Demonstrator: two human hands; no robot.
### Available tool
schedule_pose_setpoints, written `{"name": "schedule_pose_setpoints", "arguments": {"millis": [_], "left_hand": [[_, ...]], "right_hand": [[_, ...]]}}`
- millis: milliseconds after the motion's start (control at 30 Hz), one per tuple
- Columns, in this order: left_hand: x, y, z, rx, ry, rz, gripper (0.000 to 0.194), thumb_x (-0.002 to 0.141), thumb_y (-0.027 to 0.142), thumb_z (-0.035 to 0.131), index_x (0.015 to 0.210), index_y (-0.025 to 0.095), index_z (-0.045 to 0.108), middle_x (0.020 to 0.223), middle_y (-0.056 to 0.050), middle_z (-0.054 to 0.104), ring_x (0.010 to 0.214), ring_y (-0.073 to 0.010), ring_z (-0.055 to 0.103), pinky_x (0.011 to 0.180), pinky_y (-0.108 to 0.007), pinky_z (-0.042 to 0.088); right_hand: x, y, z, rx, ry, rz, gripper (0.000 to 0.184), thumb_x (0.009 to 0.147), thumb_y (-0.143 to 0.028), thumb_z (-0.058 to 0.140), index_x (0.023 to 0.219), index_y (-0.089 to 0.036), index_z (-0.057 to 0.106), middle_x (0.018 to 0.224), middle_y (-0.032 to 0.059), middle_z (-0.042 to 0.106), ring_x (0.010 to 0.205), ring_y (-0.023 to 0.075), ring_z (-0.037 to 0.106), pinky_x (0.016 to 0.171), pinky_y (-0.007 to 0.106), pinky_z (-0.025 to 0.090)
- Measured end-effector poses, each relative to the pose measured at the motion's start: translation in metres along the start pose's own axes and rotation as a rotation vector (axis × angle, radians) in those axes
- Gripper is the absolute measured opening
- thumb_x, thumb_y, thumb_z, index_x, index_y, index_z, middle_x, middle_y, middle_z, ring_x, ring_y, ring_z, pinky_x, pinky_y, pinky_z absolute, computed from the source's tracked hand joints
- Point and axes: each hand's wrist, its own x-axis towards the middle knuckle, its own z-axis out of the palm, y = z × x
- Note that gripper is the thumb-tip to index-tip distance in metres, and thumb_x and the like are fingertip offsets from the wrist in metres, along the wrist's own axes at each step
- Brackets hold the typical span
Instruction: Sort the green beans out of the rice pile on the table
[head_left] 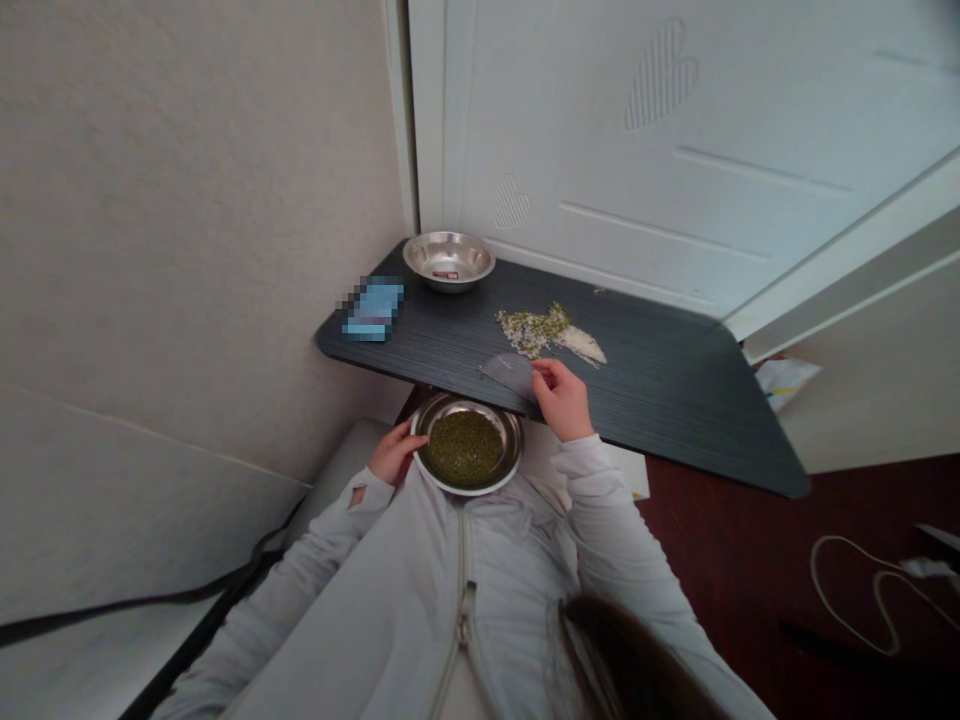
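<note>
left hand [396, 453] half-curled, gripping grain bowl [514, 440] at its 9 o'clock rim, right hand [561, 398] pinched on grey flat piece [507, 373] at table [667, 400] edge, mixed grain pile [536, 328] at the piece's 1 o'clock.

A home, by the heart-embossed white door [570, 120] and reddish floor [724, 540]

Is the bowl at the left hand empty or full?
Partly filled: green grains cover the bottom of the bowl, with bare metal showing around them inside.
</note>
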Motion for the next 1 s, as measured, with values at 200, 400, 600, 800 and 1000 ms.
{"name": "schedule_pose_setpoints", "arguments": {"millis": [200,400,600,800,1000], "left_hand": [[0.0003,-0.0007,-0.0009,-0.006,0.003,0.01,0.045,0.045,0.017,0.066,0.089,0.013,0.057,0.075,-0.004,0.064,0.079,-0.0231,0.056,0.074,-0.035,0.04],[0.0007,-0.0006,-0.0014,0.003,0.005,0.009,0.046,0.044,0.018,0.067,0.089,0.013,0.058,0.075,-0.005,0.064,0.08,-0.0235,0.056,0.076,-0.035,0.039],[0.0015,-0.0016,-0.0029,0.003,-0.002,0.01,0.051,0.045,0.018,0.067,0.094,0.012,0.056,0.075,-0.005,0.065,0.079,-0.023,0.056,0.077,-0.035,0.039],[0.0021,-0.0024,-0.0031,-0.016,-0.011,0.001,0.046,0.045,0.017,0.066,0.09,0.012,0.056,0.073,-0.004,0.064,0.077,-0.0224,0.057,0.076,-0.036,0.04],[0.0033,-0.0036,-0.0045,-0.027,-0.004,0.002,0.041,0.046,0.015,0.066,0.085,0.013,0.057,0.072,-0.003,0.064,0.076,-0.0203,0.057,0.077,-0.034,0.039]], "right_hand": [[0.0014,0.0006,0.0026,0.009,0.016,0.007,0.026,0.068,-0.028,0.039,0.085,-0.016,0.055,0.067,0.0015,0.056,0.054,0.0102,0.046,0.056,0.023,0.038],[0.0041,-0.0024,0.0049,0.022,-0.002,-0.014,0.025,0.068,-0.027,0.039,0.084,-0.016,0.055,0.066,0.0014,0.055,0.056,0.0105,0.047,0.058,0.023,0.038],[0.0057,-0.0051,0.0069,0.019,-0.024,-0.036,0.025,0.068,-0.027,0.04,0.085,-0.016,0.055,0.066,0.0012,0.055,0.055,0.0101,0.047,0.056,0.023,0.038],[0.0047,-0.0031,0.008,0.026,-0.104,-0.096,0.023,0.069,-0.026,0.041,0.084,-0.018,0.056,0.067,0.001,0.056,0.056,0.0105,0.048,0.056,0.023,0.038],[0.0,-0.0033,0.0052,0.04,-0.177,-0.143,0.022,0.069,-0.026,0.042,0.085,-0.019,0.056,0.066,0.0004,0.056,0.055,0.0104,0.047,0.054,0.023,0.038]]}}
